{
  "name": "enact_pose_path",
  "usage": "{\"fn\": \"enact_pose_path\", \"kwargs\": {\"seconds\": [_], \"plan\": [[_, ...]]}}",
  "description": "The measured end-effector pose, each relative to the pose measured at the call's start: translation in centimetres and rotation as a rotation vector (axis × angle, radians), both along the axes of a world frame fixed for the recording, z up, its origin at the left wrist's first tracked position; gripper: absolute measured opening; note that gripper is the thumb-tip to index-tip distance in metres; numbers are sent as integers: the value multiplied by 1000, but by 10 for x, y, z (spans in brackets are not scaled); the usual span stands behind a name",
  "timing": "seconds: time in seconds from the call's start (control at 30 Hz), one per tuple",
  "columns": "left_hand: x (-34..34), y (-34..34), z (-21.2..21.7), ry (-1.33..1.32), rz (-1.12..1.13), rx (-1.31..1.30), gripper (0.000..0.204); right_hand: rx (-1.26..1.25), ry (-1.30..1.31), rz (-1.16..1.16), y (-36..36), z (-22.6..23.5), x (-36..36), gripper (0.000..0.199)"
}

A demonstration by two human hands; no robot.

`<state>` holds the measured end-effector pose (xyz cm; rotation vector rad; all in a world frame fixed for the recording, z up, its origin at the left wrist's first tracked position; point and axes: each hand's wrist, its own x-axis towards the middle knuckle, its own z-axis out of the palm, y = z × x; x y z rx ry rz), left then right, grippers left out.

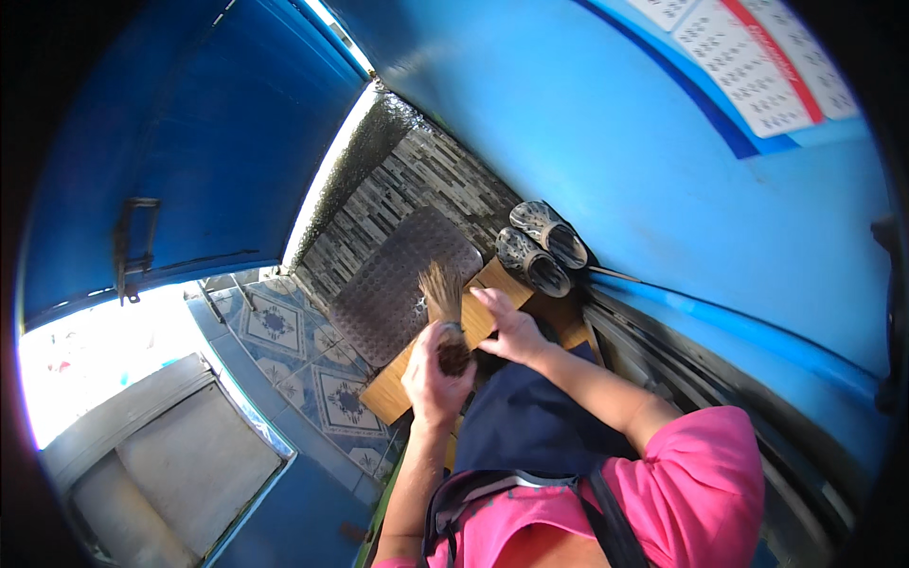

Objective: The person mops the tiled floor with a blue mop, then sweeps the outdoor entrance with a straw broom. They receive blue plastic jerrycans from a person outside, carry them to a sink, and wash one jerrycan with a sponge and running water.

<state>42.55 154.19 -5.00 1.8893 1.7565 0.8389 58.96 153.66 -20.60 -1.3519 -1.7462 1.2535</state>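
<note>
Blue-walled entry, tiled floor: I see left hand [434, 371] grip closed round the hand broom [445, 317] handle, bristles fanning up-frame onto the dark doormat [393, 284]; right hand [511, 329] spread flat on the wooden board [478, 322], just beside it.

a wall calendar [757, 66] hangs on the blue wall at the upper right: a white rectangular sheet, tilted in the view, with grids of small dark print and a red band running across it. no packages or screens show.
</note>
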Motion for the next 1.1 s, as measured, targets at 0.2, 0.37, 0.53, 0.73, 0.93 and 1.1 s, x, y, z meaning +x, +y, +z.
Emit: {"fn": "enact_pose_path", "kwargs": {"seconds": [0.2, 0.37, 0.53, 0.73, 0.93, 1.1], "plan": [[54, -7, 48, -96, -291, -153, 90, 95, 483, -424, -9, 82, -15, 49], [28, -33, 70, -195, -437, -34, 103, -63, 457, -740, -27, 94, 49, 28], [-43, -82, 48, -209, -217, -269, 92, -268, 575, -1182, -20, 105, 122, 32], [-118, -171, -10, 6, -146, -504, 91, -297, 625, -1203, 4, 82, 163, 34], [-141, -300, -50, 49, 162, -703, 83, -320, 556, -1175, 14, 77, 166, 46], [-123, -414, -91, -87, 725, -971, 82, -325, 655, -1333, 33, 67, 174, 53]]}}
